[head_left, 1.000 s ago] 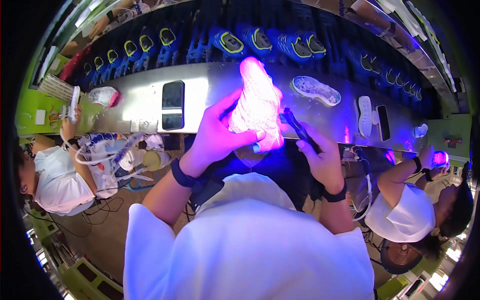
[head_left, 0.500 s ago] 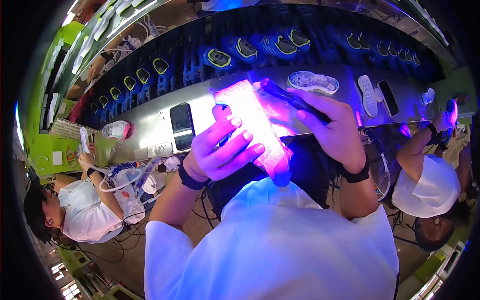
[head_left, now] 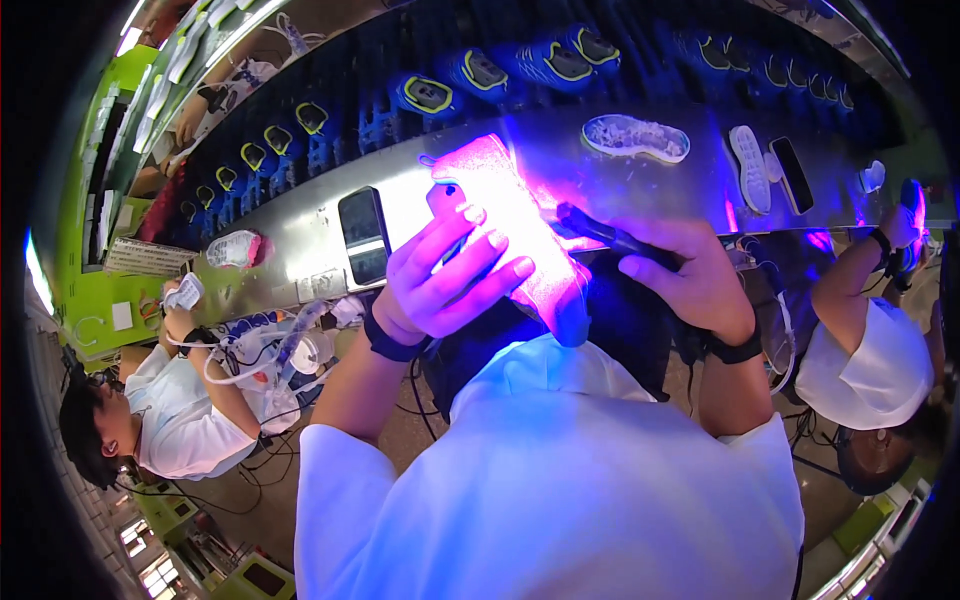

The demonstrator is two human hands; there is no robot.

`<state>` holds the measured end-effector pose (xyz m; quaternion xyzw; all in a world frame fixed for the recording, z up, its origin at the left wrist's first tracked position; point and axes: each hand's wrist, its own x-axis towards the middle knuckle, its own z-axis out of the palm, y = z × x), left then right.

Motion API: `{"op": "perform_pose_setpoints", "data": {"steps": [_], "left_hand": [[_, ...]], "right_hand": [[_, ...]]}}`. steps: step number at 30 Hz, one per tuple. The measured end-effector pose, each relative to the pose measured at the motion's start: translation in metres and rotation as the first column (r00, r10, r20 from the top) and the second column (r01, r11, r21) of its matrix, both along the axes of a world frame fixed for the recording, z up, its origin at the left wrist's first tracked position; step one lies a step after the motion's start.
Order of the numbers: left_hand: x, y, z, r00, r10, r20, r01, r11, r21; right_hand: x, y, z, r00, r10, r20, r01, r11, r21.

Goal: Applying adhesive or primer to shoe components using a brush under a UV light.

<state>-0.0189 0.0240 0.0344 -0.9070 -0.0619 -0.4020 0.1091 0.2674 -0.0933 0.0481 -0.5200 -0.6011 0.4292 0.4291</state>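
Note:
My left hand (head_left: 445, 270) is wrapped over the side of a shoe (head_left: 540, 265), which glows pink-white under strong violet light. The shoe lies at a slant in front of my chest, its narrow end toward me; glare washes out its surface detail. Closed around a slim dark tool (head_left: 600, 232), my right hand (head_left: 690, 275) stays just right of the shoe. The tool's tip is close to the shoe's side, and I cannot tell whether they touch. What kind of tool it is does not show clearly.
Beyond the metal bench (head_left: 310, 225) runs a dark conveyor with several yellow-rimmed shoes (head_left: 428, 95). On the bench are a phone (head_left: 364, 232), a clear-looking sole (head_left: 635, 138), a white sole (head_left: 750, 168) and another phone (head_left: 790, 175). Co-workers sit left (head_left: 190, 420) and right (head_left: 865, 360).
The tool and my right hand have shifted down and to the right, slightly away from the shoe. My left hand keeps its hold. The whole view has tilted a little.

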Motion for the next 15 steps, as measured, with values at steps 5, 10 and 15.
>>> {"op": "perform_pose_setpoints", "data": {"steps": [5,10,15], "left_hand": [[-0.01,0.027,-0.009,0.992,0.108,-0.068,-0.121,0.969,-0.216],[-0.031,0.115,-0.022,0.949,0.296,-0.106,-0.287,0.68,-0.675],[-0.083,0.255,-0.046,0.7,0.667,-0.254,-0.609,0.372,-0.701]], "right_hand": [[0.013,-0.003,-0.025,0.985,-0.066,0.161,0.078,0.995,-0.066],[0.042,-0.028,-0.083,0.925,-0.379,0.015,0.363,0.873,-0.325],[0.026,-0.022,-0.074,0.869,-0.496,0.007,0.462,0.804,-0.374]]}}
